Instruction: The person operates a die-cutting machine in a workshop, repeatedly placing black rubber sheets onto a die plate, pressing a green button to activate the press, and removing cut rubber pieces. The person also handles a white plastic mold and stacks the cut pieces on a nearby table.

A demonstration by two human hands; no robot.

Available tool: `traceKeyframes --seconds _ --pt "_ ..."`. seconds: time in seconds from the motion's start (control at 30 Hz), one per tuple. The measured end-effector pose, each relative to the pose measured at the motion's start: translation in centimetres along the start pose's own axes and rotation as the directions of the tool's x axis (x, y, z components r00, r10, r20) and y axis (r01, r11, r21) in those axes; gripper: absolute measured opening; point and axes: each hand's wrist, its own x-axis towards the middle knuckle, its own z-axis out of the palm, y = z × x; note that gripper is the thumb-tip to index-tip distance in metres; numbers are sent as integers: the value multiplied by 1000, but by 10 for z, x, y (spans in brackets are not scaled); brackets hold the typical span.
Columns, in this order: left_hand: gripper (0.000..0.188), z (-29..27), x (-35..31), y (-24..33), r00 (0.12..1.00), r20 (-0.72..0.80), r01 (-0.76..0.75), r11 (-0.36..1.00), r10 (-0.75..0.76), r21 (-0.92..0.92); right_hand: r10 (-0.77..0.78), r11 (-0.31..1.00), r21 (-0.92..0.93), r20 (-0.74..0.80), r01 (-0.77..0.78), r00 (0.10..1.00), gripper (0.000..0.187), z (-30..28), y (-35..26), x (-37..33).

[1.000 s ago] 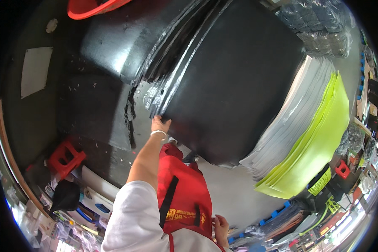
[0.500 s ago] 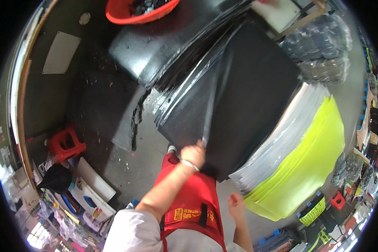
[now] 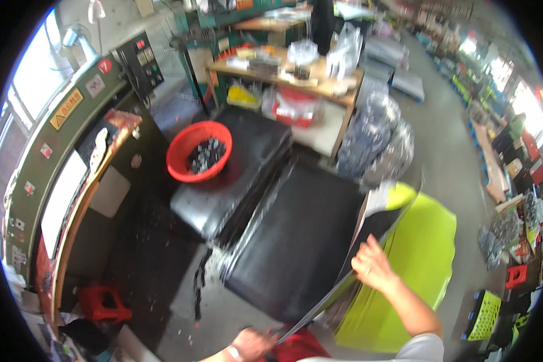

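A thin black sheet [image 3: 383, 224] is lifted and seen nearly edge-on, slanting from the lower middle up to the right. My left hand [image 3: 253, 344] is closed on its near end, by my red apron [image 3: 301, 347]. Farther along, my right hand [image 3: 373, 264] pinches the sheet's edge, fingers pointing up. Left of the sheet lies a stack of black sheets [image 3: 298, 235], its top smooth and flat. To the right, partly covered by the lifted sheet, is a stack of yellow-green sheets [image 3: 425, 259] with pale sheets beside it.
A red basket [image 3: 178, 154] of black scraps sits on another black stack [image 3: 253, 130]. At left stands a green machine [image 3: 36, 151], with a red stool [image 3: 105, 303] below it. Plastic-wrapped bundles [image 3: 368, 133] rest by a wooden table [image 3: 283, 78] beyond.
The black sheet has come up off the stack and swung right. My right hand, empty before, now grips it; my left hand has moved down toward me. The view has tilted up.
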Motion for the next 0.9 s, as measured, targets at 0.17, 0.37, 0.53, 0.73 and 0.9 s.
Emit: traceKeyframes --seconds 0.17,0.37,0.53,0.73,0.9 --pt "14 -18 -122 5 927 -103 358 933 -360 -36 313 849 142 640 -509 702 39 26 -44 9" --pt "20 7 -301 37 647 -72 754 651 -759 -83 75 800 454 574 -392 816 35 79 -234 49" --pt "37 -13 -457 53 152 -360 988 143 -921 51 -290 701 710 373 -70 881 22 43 -383 114" --pt "29 -65 -559 63 -95 -809 954 -285 -580 92 -481 548 820 151 162 864 19 -26 -506 192" --pt "41 -114 -584 -7 -68 -943 954 -297 -326 35 -565 377 917 117 130 817 23 -28 -559 264"
